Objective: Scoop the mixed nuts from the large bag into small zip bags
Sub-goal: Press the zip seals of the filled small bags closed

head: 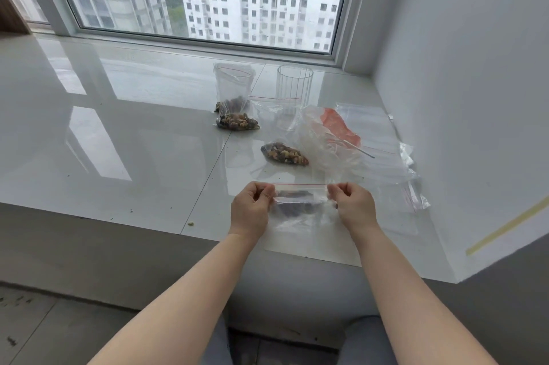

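A small zip bag (300,207) with dark nuts inside is held at the near edge of the white sill (118,127). The left hand (252,207) pinches its left top corner and the right hand (353,204) pinches its right top corner, fingers curled on the plastic at each end of the red zip line, which runs level between them. The bag's lower part lies on the sill.

Just beyond, a filled bag (284,153) of mixed nuts lies on its side. To its right sits the large bag (323,142), crumpled and clear, with an orange patch (338,127) showing through it and a thin white stick (356,149) poking out to the right. Under and right of it lie flat empty zip bags (395,162) with red lines.

Farther off, a nut bag (237,121) lies flat, and behind it an open bag (233,85) stands upright with a few nuts at the bottom. A clear ribbed cup (294,88) stands to the right of that. A few crumbs (191,224) lie near the sill's edge.

No writing or brand can be read on any bag.
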